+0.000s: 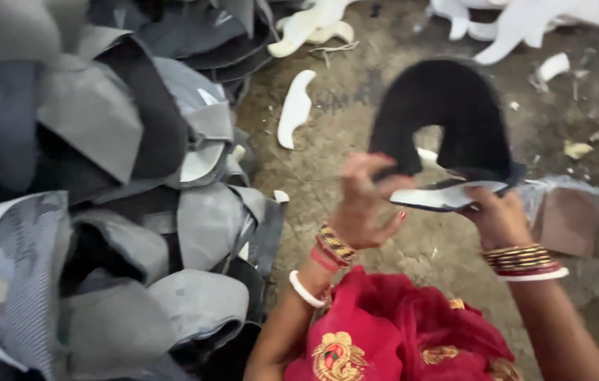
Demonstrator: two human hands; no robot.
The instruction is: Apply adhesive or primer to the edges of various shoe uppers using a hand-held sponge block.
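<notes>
Red cloth with gold embroidery (398, 331) was seen at the bottom centre of the frame, nearest the camera, with both forearms rising from either side of it. Bangles (525, 259) were worn on both wrists. A black horseshoe-shaped upper piece (447, 106) was held up right of centre, above the floor (342, 141), and a white-faced flat piece (447, 196) was pressed against its lower edge. The left hand (366, 208) was blurred by motion; its fingers were curled at the lower left edge of the black piece, though how firm the grip was cannot be told. The right hand (500, 215) was closed under the white-faced piece, gripping it from below.

A large heap of grey and black cut pieces (102, 197) filled the whole left half of the frame, its edge lying just beside the left forearm. Open, dirty floor was left between that heap and the hands, running up the centre. White offcuts (296, 106) were scattered on the floor at upper centre and upper right. A brownish block (571, 219) was seen on the floor just right of the right hand.
</notes>
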